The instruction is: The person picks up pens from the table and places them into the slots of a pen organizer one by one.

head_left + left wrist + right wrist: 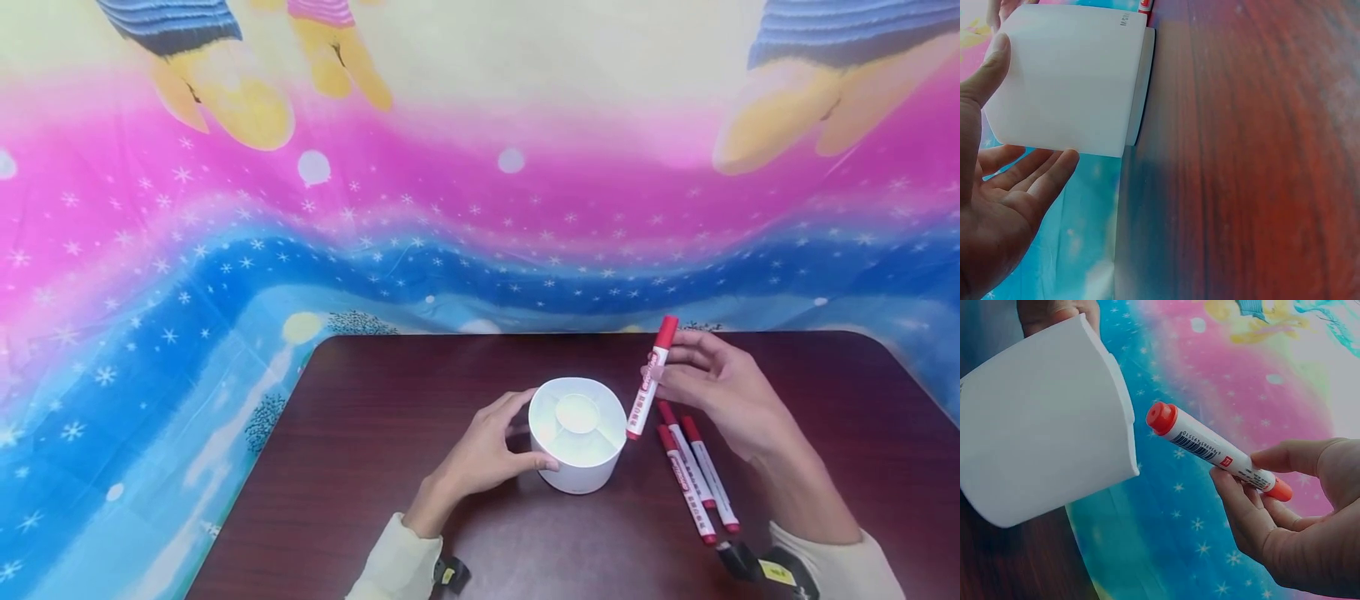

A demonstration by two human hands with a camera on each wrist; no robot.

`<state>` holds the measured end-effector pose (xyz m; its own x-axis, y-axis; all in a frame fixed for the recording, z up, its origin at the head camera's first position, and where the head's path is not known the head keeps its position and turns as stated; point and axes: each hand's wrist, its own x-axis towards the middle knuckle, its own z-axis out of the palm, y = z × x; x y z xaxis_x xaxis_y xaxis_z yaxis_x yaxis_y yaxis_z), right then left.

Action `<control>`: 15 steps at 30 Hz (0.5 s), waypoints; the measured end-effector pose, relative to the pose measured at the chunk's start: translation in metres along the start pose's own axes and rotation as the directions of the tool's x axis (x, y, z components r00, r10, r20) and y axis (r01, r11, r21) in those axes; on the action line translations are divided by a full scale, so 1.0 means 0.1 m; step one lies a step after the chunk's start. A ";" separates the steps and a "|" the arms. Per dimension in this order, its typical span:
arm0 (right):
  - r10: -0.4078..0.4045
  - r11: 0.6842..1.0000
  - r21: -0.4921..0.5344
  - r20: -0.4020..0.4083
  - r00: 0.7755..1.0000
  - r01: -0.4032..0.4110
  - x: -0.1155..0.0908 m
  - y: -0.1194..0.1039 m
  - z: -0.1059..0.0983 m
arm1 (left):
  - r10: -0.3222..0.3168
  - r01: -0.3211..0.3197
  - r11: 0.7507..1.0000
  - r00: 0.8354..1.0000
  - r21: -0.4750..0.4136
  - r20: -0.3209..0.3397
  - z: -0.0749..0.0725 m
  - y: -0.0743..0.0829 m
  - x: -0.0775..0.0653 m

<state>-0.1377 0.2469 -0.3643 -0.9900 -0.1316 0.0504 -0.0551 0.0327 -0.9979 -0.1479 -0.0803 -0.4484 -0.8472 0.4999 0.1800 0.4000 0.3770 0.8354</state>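
Observation:
A round white pen holder (577, 478) stands on the table, with a smaller ring and dividers visible inside. My left hand (487, 446) grips its left side, thumb at the near wall and fingers behind; the left wrist view shows the thumb and fingertips at opposite sides of the holder (1069, 81). Between thumb and fingers, my right hand (723, 387) pinches a red-capped white marker (648, 379). The marker is tilted, cap up, its lower red end beside the holder's right rim. In the right wrist view that red end points toward the holder (1047, 425).
Three more red-and-white markers (693, 475) lie close together on the dark wooden table (360, 417), below my right hand and right of the holder. A colourful cloth backdrop (450, 208) hangs behind the table's back edge and along its left side.

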 end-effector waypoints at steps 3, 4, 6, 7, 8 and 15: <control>-0.005 1.000 0.009 -0.001 1.000 0.005 0.02 -0.02 0.05 | -0.003 0.003 1.000 1.000 -0.002 -0.001 0.00 0.00 0.00; -0.005 1.000 0.007 -0.001 1.000 0.005 0.02 -0.02 0.06 | -0.005 0.005 1.000 1.000 -0.005 -0.001 0.00 0.00 0.00; -0.002 1.000 0.006 -0.004 1.000 0.002 0.03 -0.03 0.08 | -0.004 0.004 1.000 1.000 -0.003 -0.001 0.00 0.00 0.00; 0.003 1.000 0.006 -0.007 1.000 -0.003 0.03 -0.03 0.09 | -0.005 0.005 1.000 1.000 -0.004 0.000 0.01 0.00 0.00; 0.006 1.000 0.001 -0.012 1.000 -0.006 0.03 -0.02 0.09 | -0.003 0.003 1.000 1.000 -0.003 0.002 0.01 0.00 0.00; -0.004 0.999 -0.051 -0.019 1.000 0.003 0.02 0.02 0.11 | -0.012 0.012 1.000 1.000 -0.005 -0.001 0.01 0.01 0.00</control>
<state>-0.1383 0.2362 -0.3668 -0.9921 -0.1125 0.0554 -0.0649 0.0827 -0.9945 -0.1475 -0.0790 -0.4479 -0.8524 0.4942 0.1705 0.3878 0.3789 0.8403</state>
